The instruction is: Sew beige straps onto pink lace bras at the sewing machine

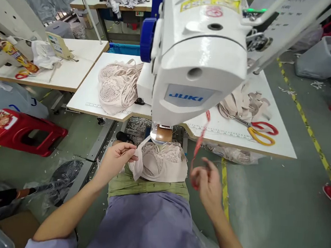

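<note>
A beige lace bra [162,165] lies across my lap, its upper edge close under the sewing machine's head [197,69]. My left hand [120,156] is closed in a pinch on the bra's strap side at the left. A red ribbon [199,141] runs down from the table edge to my right hand [208,180], which is right of the bra and apart from it. The right fingers are curled around the ribbon's lower end. They are somewhat blurred, and a small dark shape by the fingertips cannot be made out.
Beige lace bras [118,85] are piled on the white sewing table [85,92]. Cut fabric strips [247,105] and red-and-orange scissors [257,130] lie on its right. A red stool [23,131] stands at left. Plastic bins and yellow-black floor tape [304,118] are at right.
</note>
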